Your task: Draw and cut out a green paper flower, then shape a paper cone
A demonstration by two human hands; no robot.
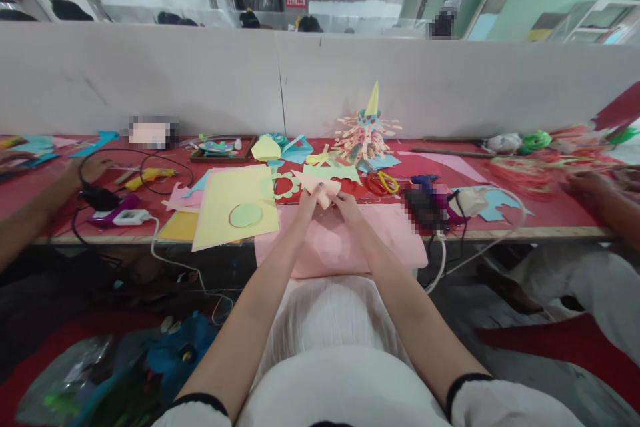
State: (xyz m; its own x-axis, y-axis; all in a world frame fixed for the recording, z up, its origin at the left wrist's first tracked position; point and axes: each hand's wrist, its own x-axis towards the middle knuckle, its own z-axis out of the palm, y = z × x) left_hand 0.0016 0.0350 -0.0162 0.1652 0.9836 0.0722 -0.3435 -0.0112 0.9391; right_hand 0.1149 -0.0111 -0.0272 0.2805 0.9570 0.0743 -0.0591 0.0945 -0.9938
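Note:
Both of my hands meet over the middle of the red table. My left hand [311, 202] and my right hand [346, 203] are closed on a folded piece of pale pink paper [320, 188], which has a pointed end toward the upper left. Beneath my wrists a large pink sheet [340, 240] hangs over the table's front edge. To the left lies a yellow sheet [225, 190] with a green paper circle [245, 215] on it. Just beyond my hands are green paper cutouts [327, 174]. Yellow and red-handled scissors [383, 183] rest to the right.
A paper ornament with a yellow cone [369, 130] stands at the back, before a pale partition [175, 80]. Purple glue guns [115, 212] and cords lie left and right. A tray [223, 150] sits behind the yellow sheet. Other people's arms [605, 203] reach in from both sides.

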